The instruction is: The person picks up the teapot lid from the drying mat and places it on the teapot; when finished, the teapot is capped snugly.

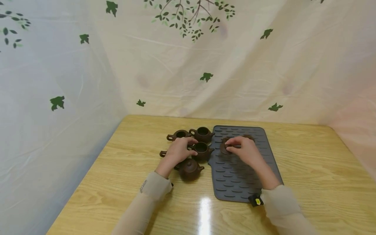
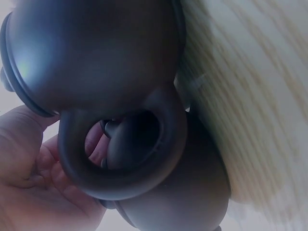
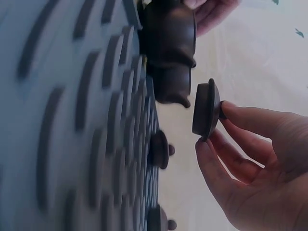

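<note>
My left hand reaches over a cluster of dark brown teapots. Its thumb and index finger hold the handle side of a lidless teapot in the middle. Right in front of it stands a lidded teapot, whose ring handle fills much of the left wrist view. Over the grey mat, my right hand pinches a teapot lid by its knob and rim. That lid is tilted and clear of the mat. Two other lids, one a small knobbed lid, sit on the mat beyond.
Behind the left hand are a lidless teapot and a flatter open teapot. Another teapot's handle shows left of the hand. The wooden table meets a patterned curtain at its back edge.
</note>
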A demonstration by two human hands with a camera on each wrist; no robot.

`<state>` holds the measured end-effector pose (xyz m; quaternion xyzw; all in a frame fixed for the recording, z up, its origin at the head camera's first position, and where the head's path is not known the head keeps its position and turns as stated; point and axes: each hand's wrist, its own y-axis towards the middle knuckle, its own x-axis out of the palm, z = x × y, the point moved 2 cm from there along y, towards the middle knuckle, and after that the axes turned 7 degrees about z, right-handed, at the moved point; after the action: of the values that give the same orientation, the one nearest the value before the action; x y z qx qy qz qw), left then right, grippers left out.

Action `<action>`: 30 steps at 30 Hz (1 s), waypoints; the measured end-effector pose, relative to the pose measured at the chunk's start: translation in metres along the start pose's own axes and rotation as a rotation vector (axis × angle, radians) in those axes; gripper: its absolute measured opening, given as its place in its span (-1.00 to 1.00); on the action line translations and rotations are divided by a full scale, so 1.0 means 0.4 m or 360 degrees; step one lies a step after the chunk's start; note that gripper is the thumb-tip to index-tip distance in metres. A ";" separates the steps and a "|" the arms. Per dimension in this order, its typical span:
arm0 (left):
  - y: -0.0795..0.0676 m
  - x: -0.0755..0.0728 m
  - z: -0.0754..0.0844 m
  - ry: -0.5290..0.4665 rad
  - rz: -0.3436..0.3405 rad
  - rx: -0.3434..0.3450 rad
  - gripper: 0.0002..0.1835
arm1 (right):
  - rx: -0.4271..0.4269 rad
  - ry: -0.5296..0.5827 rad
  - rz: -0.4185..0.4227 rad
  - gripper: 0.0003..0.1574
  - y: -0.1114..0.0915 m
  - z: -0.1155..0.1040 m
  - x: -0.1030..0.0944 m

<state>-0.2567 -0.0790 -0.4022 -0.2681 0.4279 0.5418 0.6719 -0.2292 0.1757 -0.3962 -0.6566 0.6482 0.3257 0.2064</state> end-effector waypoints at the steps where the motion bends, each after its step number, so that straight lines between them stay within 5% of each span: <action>1: 0.000 0.000 0.000 0.0000 -0.0001 -0.0001 -0.53 | -0.0006 0.0022 0.0004 -0.72 0.003 -0.006 0.006; 21: 0.001 -0.001 -0.002 0.0014 -0.0003 -0.0002 -0.51 | -0.0153 0.0262 0.0030 -0.76 0.042 -0.110 0.135; 30: 0.003 -0.003 0.000 0.0046 -0.0006 -0.0015 -0.50 | -0.0194 0.0192 0.0043 -0.76 0.047 -0.117 0.168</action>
<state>-0.2578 -0.0795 -0.4009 -0.2799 0.4345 0.5386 0.6654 -0.2438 0.0936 -0.4073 -0.6775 0.6474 0.3271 0.1222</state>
